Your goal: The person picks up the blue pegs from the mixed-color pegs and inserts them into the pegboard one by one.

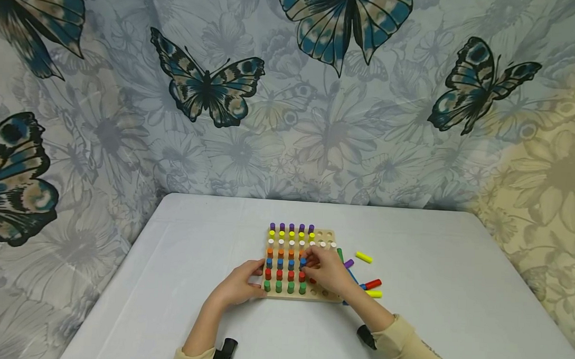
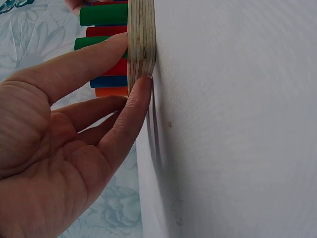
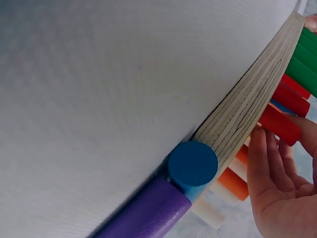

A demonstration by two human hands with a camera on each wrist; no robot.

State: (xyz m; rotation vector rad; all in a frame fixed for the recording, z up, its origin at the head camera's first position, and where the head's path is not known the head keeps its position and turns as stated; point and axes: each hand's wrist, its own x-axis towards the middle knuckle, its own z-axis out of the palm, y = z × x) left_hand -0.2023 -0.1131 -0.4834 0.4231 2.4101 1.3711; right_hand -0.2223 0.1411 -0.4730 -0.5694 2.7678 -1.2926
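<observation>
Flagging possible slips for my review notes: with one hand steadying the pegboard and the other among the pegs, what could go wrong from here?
1. The right hand works between tightly spaced upright pegs; its fingers could knock a seated blue peg or red peg.
2. The left hand touches only the wooden pegboard's edge; the board might slide on the table.
3. The loose yellow peg could roll away.
</observation>
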